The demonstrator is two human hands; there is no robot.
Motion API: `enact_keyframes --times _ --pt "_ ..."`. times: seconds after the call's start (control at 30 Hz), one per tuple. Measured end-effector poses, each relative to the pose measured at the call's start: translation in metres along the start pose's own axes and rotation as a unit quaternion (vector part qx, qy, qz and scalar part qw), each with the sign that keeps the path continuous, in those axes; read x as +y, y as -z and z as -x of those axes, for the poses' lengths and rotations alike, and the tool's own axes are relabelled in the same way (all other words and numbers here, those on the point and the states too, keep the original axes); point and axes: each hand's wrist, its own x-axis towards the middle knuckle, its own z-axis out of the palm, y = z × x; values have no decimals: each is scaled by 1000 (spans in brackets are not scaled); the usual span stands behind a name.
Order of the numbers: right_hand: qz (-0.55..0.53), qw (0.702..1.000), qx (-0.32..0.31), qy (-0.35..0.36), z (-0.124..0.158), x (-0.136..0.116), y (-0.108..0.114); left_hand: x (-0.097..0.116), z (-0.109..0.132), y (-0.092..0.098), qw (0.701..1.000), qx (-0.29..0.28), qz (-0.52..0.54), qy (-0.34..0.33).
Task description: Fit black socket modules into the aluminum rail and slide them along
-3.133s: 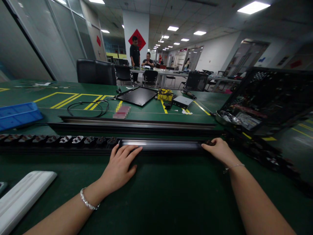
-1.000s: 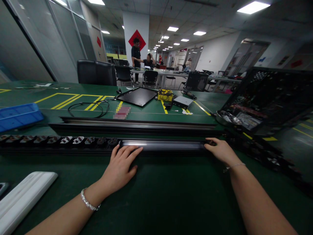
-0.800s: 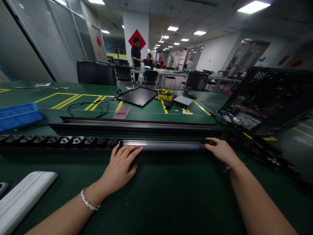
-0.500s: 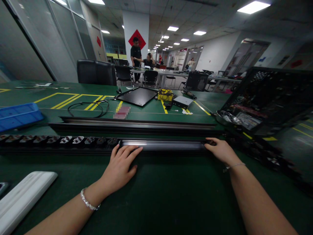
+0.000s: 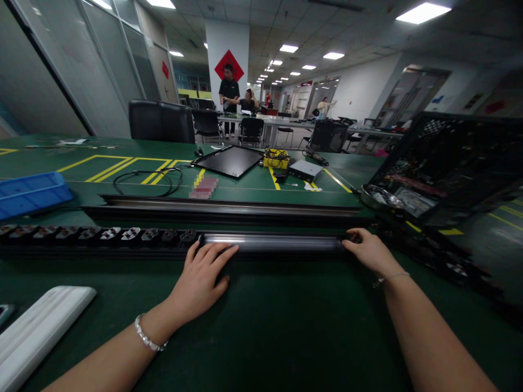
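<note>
A long black metal channel (image 5: 273, 244) runs across the table in front of me, its right part bare and shiny inside. Black and light socket modules (image 5: 131, 234) fill its left part in a row. My left hand (image 5: 204, 276) lies with fingers spread on the channel's near edge, beside the last module of that row. At the channel's right end, my right hand (image 5: 368, 251) has its thumb and fingers closed around a small dark socket module (image 5: 354, 237), partly hidden by the fingers. Behind lies another long black channel (image 5: 229, 208).
More dark modules (image 5: 453, 264) lie to the right, below an open black case (image 5: 445, 169) and a metal bowl (image 5: 379, 196). A blue bin (image 5: 35, 193) sits at left, a white box-like object (image 5: 44, 321) near front left. A flat black panel (image 5: 229, 160) lies farther back.
My hands and the channel stay practically still. In the background, a person at the far right has shifted and now stretches out an arm.
</note>
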Motion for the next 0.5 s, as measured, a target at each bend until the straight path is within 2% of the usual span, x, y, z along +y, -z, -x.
enact_keyframes --times 0.5 --pt "-1 1000 10 -2 -1 2 -2 0 0 0 1000 6 -1 -3"
